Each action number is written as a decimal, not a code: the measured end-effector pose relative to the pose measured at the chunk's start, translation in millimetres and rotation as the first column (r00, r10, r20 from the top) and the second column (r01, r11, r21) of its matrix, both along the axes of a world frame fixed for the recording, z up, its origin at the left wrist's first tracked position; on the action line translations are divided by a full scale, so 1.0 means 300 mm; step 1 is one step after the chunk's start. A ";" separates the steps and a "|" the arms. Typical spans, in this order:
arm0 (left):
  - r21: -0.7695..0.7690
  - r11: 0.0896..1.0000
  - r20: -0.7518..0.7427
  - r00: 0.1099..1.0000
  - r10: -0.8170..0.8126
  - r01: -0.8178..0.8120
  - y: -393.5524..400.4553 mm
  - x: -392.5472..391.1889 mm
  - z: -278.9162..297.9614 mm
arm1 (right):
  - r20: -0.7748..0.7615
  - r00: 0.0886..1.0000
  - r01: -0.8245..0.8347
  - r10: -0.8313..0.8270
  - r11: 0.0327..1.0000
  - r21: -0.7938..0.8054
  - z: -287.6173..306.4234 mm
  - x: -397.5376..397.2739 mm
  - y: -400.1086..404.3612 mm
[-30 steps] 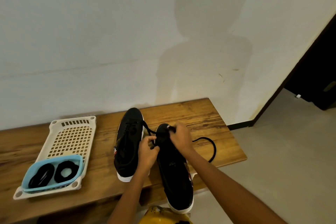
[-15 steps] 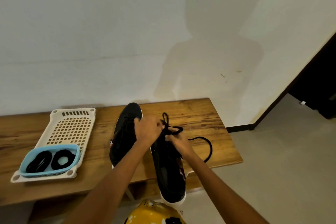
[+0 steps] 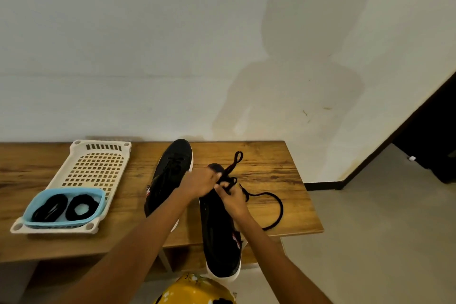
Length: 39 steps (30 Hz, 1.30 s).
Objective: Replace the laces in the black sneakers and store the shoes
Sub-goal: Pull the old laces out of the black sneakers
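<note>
Low in the frame's centre, the nearer sneaker (image 3: 219,237) overhangs the counter (image 3: 278,168) edge, and both hands pinch its lace (image 3: 276,205): left hand (image 3: 201,184) and right hand (image 3: 235,198) each grip the cord. The lace looks soft, light and limp, so it is best held close to its stiff tip. The second sneaker (image 3: 170,175) lies further back, left of centre.

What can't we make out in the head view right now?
- Toe and eyelets of the right sneaker: covered by the left hand and right hand.
- How the lace is threaded: black on black, too small.
- Yellow object: cut off by the bottom edge.
- Contents of the blue basket: dark rings, too small to identify.
</note>
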<state>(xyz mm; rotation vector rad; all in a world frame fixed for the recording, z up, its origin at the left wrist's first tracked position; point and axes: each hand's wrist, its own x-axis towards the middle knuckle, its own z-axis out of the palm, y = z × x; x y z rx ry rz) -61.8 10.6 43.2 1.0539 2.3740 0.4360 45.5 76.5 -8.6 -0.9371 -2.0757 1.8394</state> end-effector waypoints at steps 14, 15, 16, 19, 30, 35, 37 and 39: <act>0.013 0.998 -0.324 0.944 -0.057 0.064 -0.082 -0.005 -0.078 | 0.025 0.971 0.237 -0.236 0.970 -0.058 0.196 -0.030 0.215; -0.014 0.997 -0.377 0.923 -0.078 0.079 -0.083 -0.003 -0.080 | 0.014 0.950 0.310 -0.312 0.938 -0.151 0.186 -0.027 0.221; -0.040 0.995 -0.427 0.898 -0.104 0.096 -0.084 0.000 -0.081 | 0.023 0.941 0.336 -0.338 0.923 -0.185 0.173 -0.022 0.220; -0.031 0.989 -0.550 0.824 -0.136 0.142 -0.086 0.010 -0.084 | 0.137 0.962 0.248 -0.234 0.964 -0.091 0.109 -0.006 0.166; 0.352 0.934 -0.530 0.835 0.148 0.058 -0.045 0.051 0.017 | -0.114 0.987 0.123 -0.114 0.990 0.067 -0.004 0.022 -0.093; 0.647 0.754 0.052 0.992 0.111 -0.118 0.092 0.072 0.237 | -0.021 0.999 0.027 -0.025 0.995 0.093 -0.014 0.020 -0.075; 0.609 0.786 0.190 0.982 -0.016 -0.105 0.134 0.068 0.293 | -0.037 0.999 0.016 -0.012 0.995 0.100 -0.015 0.013 -0.079; 0.522 0.846 0.288 0.956 -0.052 -0.111 0.145 0.055 0.282 | -0.034 0.999 0.037 -0.034 0.997 0.073 -0.003 0.003 -0.080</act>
